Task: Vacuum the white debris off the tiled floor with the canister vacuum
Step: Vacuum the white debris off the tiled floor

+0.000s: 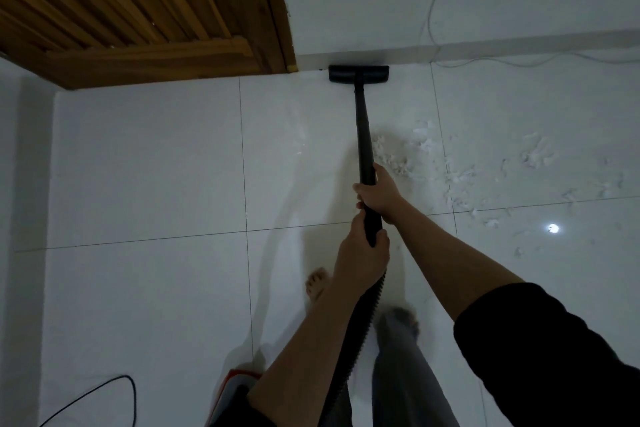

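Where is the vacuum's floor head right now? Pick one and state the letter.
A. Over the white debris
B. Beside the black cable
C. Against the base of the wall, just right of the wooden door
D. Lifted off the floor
C: the floor head sits flat at the wall base beside the wooden door, while the white debris lies off to the wand's right.

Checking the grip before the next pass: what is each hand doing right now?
Left hand: grips the lower end of the vacuum wand.
Right hand: grips the wand higher up.
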A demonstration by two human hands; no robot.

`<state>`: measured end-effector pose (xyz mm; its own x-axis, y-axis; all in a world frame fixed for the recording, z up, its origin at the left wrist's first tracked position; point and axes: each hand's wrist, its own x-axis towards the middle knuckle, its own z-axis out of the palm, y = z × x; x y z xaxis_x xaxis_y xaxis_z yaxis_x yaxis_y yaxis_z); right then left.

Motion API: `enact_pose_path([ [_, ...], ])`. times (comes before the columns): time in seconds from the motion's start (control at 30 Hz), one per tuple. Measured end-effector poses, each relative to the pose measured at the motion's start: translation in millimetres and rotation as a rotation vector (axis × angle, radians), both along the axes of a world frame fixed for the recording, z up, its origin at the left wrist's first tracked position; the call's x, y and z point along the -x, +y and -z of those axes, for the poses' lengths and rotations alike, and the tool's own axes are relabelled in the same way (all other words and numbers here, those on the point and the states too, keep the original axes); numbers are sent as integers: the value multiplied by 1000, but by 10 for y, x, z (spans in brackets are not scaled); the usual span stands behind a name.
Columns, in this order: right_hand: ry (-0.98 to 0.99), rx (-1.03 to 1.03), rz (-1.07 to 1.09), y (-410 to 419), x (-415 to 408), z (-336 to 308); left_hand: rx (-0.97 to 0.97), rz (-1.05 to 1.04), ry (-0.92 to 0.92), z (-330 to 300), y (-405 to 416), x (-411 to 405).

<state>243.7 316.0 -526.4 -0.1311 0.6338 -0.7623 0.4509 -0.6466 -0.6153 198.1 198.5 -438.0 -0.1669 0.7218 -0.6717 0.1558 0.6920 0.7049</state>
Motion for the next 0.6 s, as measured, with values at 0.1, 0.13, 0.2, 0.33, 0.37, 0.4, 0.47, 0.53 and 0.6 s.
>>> enact_pose_path([
  [0.1,-6,-7,-42,81,-191,-17,12,-5,-4,13,77,-195],
  [0.13,-1,-5,-55,105,-258,-30,13,-11,-2,4,97,-271],
  [0.2,17,2,-75,136,-393,-59,15,-29,10,-26,125,-431],
  [0.33,55,8,-95,117,-654,-97,15,-64,53,-101,110,-756],
  [0.37,58,13,-100,95,-735,-85,18,-72,70,-124,89,-855],
  [0.4,59,19,-105,67,-818,-73,23,-79,88,-149,61,-959],
  [0.47,56,23,-124,-2,-975,-45,25,-100,110,-175,-10,-1156],
  [0.53,55,15,-150,-94,-1124,-30,34,-123,115,-202,-93,-1341],
  [0.6,57,13,-166,-209,-1270,-19,54,-143,119,-252,-197,-1510],
])
